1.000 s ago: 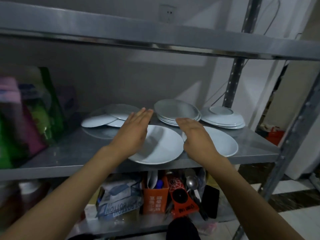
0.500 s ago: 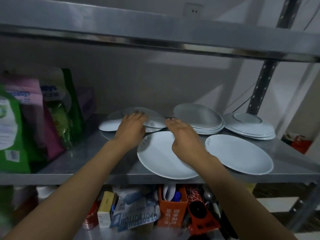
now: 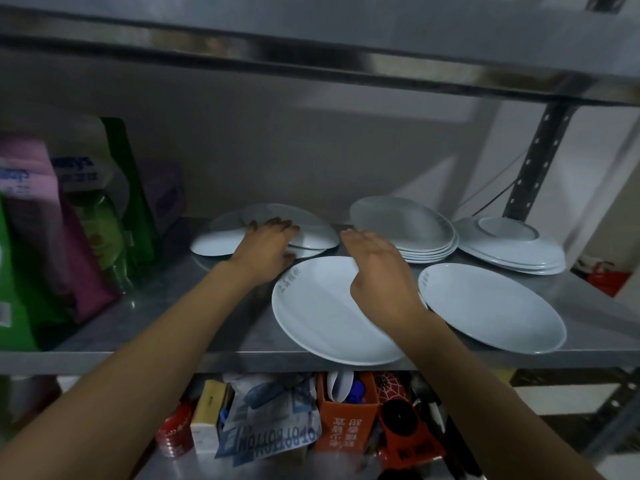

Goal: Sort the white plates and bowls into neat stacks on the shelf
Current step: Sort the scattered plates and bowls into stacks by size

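The person's 2 forearms are bare up to the frame edge, with no sleeves; the left hand (image 3: 268, 249) and right hand (image 3: 381, 271) wear nothing.

A dim grey wall (image 3: 277, 140) backs steel shelving with a perforated upright (image 3: 540, 157) at right.
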Demonstrator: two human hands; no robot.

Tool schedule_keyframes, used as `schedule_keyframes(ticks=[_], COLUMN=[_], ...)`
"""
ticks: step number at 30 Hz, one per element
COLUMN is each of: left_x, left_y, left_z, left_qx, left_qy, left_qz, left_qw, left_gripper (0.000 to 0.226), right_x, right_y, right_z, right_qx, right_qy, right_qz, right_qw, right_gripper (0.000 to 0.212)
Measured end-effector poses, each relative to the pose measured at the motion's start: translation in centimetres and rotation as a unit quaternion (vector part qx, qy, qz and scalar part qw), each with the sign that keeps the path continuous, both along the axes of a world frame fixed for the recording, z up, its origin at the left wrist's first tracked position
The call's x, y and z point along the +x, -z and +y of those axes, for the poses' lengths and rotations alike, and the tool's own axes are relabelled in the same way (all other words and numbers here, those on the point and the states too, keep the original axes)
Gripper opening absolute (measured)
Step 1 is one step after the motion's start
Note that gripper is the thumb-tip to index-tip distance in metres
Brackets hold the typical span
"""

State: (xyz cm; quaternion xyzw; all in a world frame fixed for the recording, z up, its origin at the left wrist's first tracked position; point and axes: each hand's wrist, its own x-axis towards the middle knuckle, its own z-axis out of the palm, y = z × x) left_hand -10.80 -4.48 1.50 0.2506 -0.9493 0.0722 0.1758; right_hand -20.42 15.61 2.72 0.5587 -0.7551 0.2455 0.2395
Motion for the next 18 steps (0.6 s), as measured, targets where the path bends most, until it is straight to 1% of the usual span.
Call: schedule_keyframes(ticks=[2,4,6,9,11,13,15,18], left_x=[-0.1,-0.2,-0.4,-0.6,-0.5,-0.5,-0.7,-0.7], left_y=[-0.1,-0.3,-0.1,-0.1,-0.6,-1.2,-1.6,-1.6], left_z=[0.2,0.5,0.8,1.3,1.7,2.0,2.4,2.4], left_qx=[0.0,-0.025,-0.083,-0.183,-0.225,-0.259,-0.283,-0.283], left_qy=[-0.004,-0.003,0.001,-0.004,0.003,0.021,0.03,0.015], left_qz=[0.005,-0.006,-0.028,-0.103,-0.141,-0.171,-0.184,-0.184], left_qw=[1.0,1.0,0.996,0.978,0.964,0.951,0.941,0.941], left_gripper=[0.058,0.058,0.055,0.053,0.05,0.04,0.036,0.045], right_x=[0.0,0.1,0.1,0.2,0.2,0.1,0.1,0.2], right_y=[0.1,0.3,0.5,0.6,0.5,0.4,0.3,0.1], right_z=[0.0,0.0,0.0,0.1,0.1,0.3,0.7,1.2], right_qx=[0.003,0.003,0.0,-0.002,-0.007,-0.013,-0.023,-0.025], right_qy=[-0.004,-0.01,-0.014,-0.008,-0.003,-0.003,0.001,0.001], right_qz=[-0.002,-0.006,-0.012,-0.027,-0.034,-0.04,-0.046,-0.055], right_qw=[1.0,1.0,1.0,1.0,0.999,0.999,0.999,0.998], right_gripper=[0.068,0.067,0.065,0.061,0.059,0.058,0.059,0.058])
